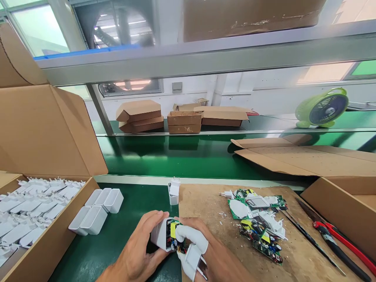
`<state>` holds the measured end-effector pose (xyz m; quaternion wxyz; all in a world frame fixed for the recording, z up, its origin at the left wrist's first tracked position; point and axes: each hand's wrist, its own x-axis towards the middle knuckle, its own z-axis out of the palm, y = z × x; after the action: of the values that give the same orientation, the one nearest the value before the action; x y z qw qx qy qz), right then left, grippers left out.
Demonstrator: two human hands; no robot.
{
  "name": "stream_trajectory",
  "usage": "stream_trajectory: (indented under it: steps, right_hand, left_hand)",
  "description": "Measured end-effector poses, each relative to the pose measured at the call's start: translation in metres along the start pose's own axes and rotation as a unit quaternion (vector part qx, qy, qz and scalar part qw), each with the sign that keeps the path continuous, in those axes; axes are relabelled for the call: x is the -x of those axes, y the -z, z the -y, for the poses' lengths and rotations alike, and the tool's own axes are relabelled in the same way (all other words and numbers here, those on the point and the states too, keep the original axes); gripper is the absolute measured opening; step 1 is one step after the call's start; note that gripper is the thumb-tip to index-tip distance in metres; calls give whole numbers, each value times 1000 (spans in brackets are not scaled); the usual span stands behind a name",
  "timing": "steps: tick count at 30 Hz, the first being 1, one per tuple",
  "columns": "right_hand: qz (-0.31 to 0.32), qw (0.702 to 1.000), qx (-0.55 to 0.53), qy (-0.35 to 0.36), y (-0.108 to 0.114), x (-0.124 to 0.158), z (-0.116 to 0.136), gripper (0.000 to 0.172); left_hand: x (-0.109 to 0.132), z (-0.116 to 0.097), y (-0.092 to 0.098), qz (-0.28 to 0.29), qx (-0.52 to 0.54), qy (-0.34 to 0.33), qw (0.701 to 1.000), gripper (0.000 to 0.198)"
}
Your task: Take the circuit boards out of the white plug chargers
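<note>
My left hand (141,246) is closed around a white plastic charger housing (159,235), tilted with its open end to the right. A circuit board (173,232) with a yellow-wrapped part sits partly inside that end. My right hand (202,239), with white coverings on its fingers, pinches the board at the housing's mouth. A white plug cover (194,256) with metal pins lies against these covered fingers; whether it is gripped too is hard to see. Right of my hands, several circuit boards with white plug covers (258,223) lie heaped on a brown board (217,250).
Empty white housings (95,211) stand left, beside a carton of white plug covers (38,207). Another white housing (174,192) stands ahead. Tweezers (314,239) and red-and-black handled cutters (331,235) lie right, near an open carton (343,207). A green fan (321,107) stands behind.
</note>
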<state>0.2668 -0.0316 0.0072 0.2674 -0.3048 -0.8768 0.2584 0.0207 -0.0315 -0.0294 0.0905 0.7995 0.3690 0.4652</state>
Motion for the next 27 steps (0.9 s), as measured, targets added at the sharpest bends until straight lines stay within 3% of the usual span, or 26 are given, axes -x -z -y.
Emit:
stream_trajectory:
  steps: [5, 9, 13, 16, 18, 22, 24, 27]
  right_hand:
    - [-21, 999, 35, 29, -5, 1, -5, 84]
    - [-57, 992, 98, 53, -9, 2, -11, 77]
    - [-100, 982, 137, 86, -13, 1, -17, 80]
    - [-94, 977, 163, 105, -16, -1, -20, 85]
    - [-88, 980, 155, 90, -20, -3, -22, 86]
    - [-119, 989, 80, -24, -27, -4, -25, 75]
    - [-125, 990, 56, -45, -26, -4, -23, 71]
    - [-105, 993, 52, -4, -20, -7, -17, 76]
  left_hand:
    - [1, 1, -2, -4, 4, -11, 1000, 56]
    - [6, 6, -5, 15, 20, 1, 1000, 67]
    - [7, 6, -5, 16, 36, 14, 999, 70]
    - [10, 3, -6, 24, 54, 21, 998, 67]
    - [13, 2, -9, 37, 69, 58, 995, 68]
    - [11, -2, -12, 89, 169, 149, 970, 82]
    - [2, -4, -8, 108, 219, 159, 957, 74]
    - [-14, -4, 3, 134, 255, 179, 941, 42]
